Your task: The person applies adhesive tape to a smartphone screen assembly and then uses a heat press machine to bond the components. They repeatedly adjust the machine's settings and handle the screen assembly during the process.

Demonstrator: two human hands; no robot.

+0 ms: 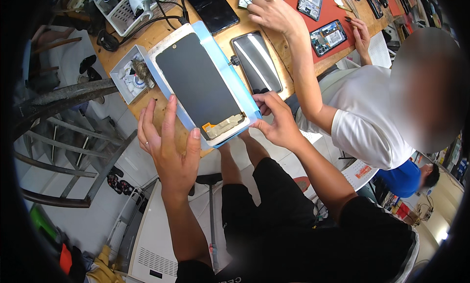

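A dark phone display panel (196, 82) lies face up in a shallow white and blue box (234, 87), tilted toward me at the table's near edge. A gold flex cable and a pale crinkled strip show at its lower end. My left hand (171, 146) is beside the box's lower left edge, fingers spread, the thumb near the bottom corner; whether it touches the box is hard to tell. At the lower right corner, my right hand (281, 124) grips the blue edge of the box between thumb and curled fingers.
A black-screened phone (257, 62) lies right of the box, another dark phone (211, 10) beyond it. A small white tray (122, 82) of odds and ends stands left, near a cable-filled basket (122, 18). A co-worker's arm (308, 72) reaches over opened phones on a red mat (335, 13).
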